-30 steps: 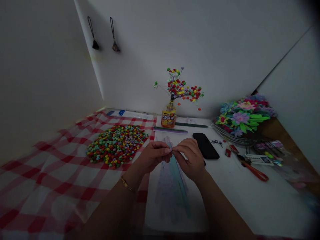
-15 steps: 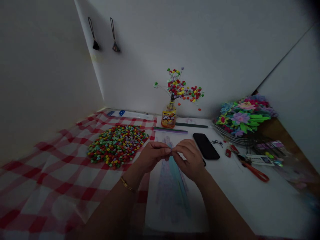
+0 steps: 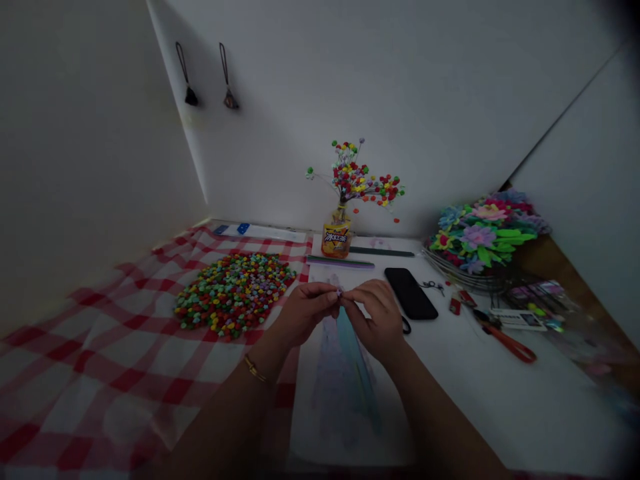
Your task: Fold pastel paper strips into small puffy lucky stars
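My left hand and my right hand meet at the table's middle, fingertips pinched together on a small purple paper piece. A gold bracelet sits on my left wrist. Beneath the hands lie long pale paper strips, blue-green and lilac, on a white sheet. A heap of small coloured paper stars rests on the red-checked cloth to the left.
A bottle holding wire stems tipped with coloured stars stands at the back. A black phone lies right of my hands. Further right are a basket of paper flowers, red-handled pliers and small packets. Two tassels hang on the wall.
My fingertips have worked the small purple piece slightly; the hands stay together in the same place. The view has tilted a little.
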Demonstrator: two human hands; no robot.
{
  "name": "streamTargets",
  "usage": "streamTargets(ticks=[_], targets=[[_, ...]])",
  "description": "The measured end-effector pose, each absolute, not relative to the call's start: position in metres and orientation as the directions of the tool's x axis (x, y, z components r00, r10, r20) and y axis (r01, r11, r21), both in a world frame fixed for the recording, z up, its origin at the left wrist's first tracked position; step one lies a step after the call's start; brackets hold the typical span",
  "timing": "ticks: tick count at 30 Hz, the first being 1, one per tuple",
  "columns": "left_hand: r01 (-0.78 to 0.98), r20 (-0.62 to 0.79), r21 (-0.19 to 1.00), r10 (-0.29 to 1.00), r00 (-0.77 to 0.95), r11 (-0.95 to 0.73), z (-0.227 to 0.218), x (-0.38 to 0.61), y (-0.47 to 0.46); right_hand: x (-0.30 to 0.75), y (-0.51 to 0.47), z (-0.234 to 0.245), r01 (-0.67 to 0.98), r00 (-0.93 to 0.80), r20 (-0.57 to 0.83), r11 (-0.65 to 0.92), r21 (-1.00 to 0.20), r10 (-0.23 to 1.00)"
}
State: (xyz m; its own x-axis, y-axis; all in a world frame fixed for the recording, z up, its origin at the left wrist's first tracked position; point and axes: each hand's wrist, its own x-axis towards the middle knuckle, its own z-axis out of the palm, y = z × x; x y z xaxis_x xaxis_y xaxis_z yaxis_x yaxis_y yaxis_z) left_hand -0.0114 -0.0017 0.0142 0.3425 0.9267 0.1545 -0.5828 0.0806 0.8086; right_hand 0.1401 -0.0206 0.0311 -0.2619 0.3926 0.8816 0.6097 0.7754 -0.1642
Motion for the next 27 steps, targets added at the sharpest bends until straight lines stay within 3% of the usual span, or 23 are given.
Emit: streamTargets(ticks=[13, 17, 22, 24, 27], targets=[[-0.456, 0.148, 0.887, 0.889, 0.433, 0.074, 0.0160, -0.0177, 0.0002, 0.1453, -0.0200, 0.0348, 0.582, -0.363, 0.799, 0.786, -0.208, 0.479], [-0.505, 0.209, 0.863, 0.914, 0.347, -0.006, 0.0160, -0.0154, 0.0012, 0.1416, -0.0201, 0.0320, 0.585, -0.253, 0.767, 0.725, -0.364, 0.590], [-0.423, 0.258, 0.898, 0.922, 0.287, -0.120, 0.0150, -0.0146, 0.0024, 0.1380, -0.0209, 0.0326, 0.522, -0.165, 0.645, 0.621, -0.585, 0.747], [-0.442, 0.265, 0.889, 0.923, 0.280, -0.121, 0.0155, -0.0148, 0.0021, 0.1383, -0.0214, 0.0338, 0.506, -0.161, 0.664, 0.638, -0.580, 0.730], [-0.486, 0.266, 0.869, 0.917, 0.297, -0.095, 0.0165, -0.0148, 0.0010, 0.1403, -0.0216, 0.0345, 0.521, -0.180, 0.746, 0.705, -0.480, 0.641]])
